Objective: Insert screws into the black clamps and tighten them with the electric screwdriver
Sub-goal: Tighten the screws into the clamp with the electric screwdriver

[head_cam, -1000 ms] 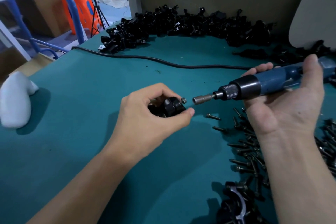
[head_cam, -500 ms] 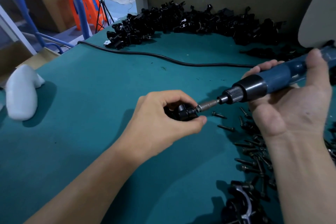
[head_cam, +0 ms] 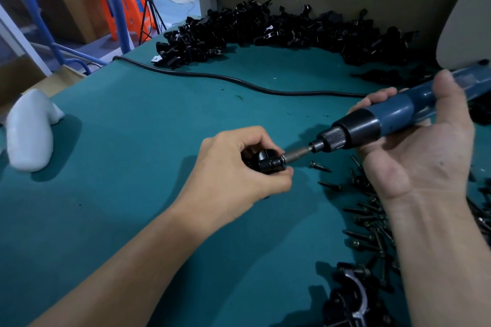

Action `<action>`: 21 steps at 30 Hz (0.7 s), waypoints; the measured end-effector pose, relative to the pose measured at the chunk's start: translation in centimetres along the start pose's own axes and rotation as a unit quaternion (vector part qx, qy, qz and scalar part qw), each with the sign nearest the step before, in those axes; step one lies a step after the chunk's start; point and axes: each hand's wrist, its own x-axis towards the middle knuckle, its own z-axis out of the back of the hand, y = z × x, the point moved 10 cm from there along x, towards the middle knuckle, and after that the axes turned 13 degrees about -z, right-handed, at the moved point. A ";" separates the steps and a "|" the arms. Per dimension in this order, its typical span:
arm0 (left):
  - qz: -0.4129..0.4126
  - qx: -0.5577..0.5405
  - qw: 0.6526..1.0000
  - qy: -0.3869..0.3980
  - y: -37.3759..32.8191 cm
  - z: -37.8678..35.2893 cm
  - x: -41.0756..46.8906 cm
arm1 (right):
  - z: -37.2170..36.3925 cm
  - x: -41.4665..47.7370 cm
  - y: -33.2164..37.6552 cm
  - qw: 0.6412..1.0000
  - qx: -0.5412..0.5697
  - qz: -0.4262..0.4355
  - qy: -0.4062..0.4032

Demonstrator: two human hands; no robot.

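Holding one black clamp (head_cam: 265,163) in your left hand (head_cam: 239,167), you have fingers and thumb curled round it, so only its rounded right end shows past your knuckles. Your right hand (head_cam: 419,162) lies palm up, gripping one electric screwdriver (head_cam: 393,114): the thumb is laid over the blue barrel and the fingers are wrapped behind it. The single driver bit (head_cam: 296,154) slants down from your right hand toward your left, and its tip touches the exposed end of the clamp; the screw head there is hidden under the bit's socket. So the clamp sits between your two hands, inside the left one's grip, and you cannot tell whether it rests on the green mat (head_cam: 132,220). Two stray screws (head_cam: 320,166) lie apart just right of your left hand. Under and beside your right wrist lies the main scatter of loose screws (head_cam: 369,220), too many and too overlapped to count. Near your right forearm, on the side closest to you, sits a small cluster of clamps (head_cam: 350,297), at least two. Beyond both hands one long heap of clamps (head_cam: 265,32) runs along the wall, with one black cable (head_cam: 239,81) between that heap and your hands. Well left of your left hand lies one white lump (head_cam: 29,133).
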 end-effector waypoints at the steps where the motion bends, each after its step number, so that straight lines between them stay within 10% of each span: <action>1: -0.002 0.004 1.000 -0.002 -0.1 0.0 0.0 | 0.0 0.0 0.0 1.000 -0.001 0.001 0.000; 21: 0.036 -0.062 0.997 0.021 0.6 -0.6 0.4 | -0.4 -0.3 -0.1 0.999 0.029 0.001 0.025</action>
